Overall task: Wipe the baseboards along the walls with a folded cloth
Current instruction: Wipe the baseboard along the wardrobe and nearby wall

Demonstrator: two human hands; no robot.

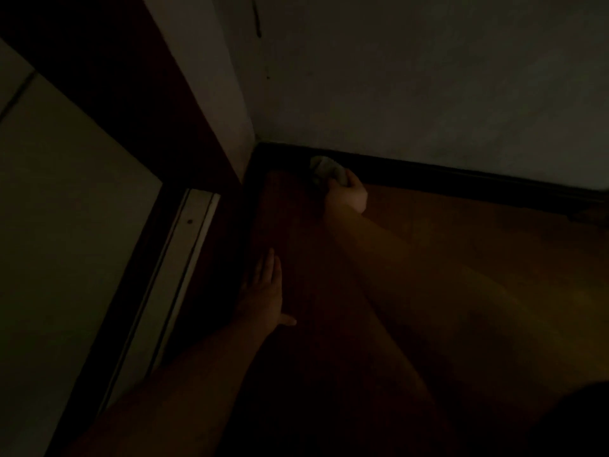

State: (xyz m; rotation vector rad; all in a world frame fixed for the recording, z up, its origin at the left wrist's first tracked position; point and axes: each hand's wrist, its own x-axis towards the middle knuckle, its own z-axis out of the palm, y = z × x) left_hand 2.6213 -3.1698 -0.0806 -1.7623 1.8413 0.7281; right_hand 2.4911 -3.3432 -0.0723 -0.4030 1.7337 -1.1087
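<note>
The scene is very dim. A dark baseboard (461,179) runs along the foot of the pale wall, from the corner at the centre out to the right. My right hand (347,194) grips a pale folded cloth (324,168) and holds it against the baseboard just right of the corner. Flat on the brown wooden floor (461,245) lies my left hand (267,291), fingers straight and pointing toward the corner, holding nothing.
A dark wooden door frame (138,103) slants down the left side to the corner. Below it lies a pale metal threshold strip (184,245), with light floor tiles (66,225) beyond. The wall (428,77) fills the upper right.
</note>
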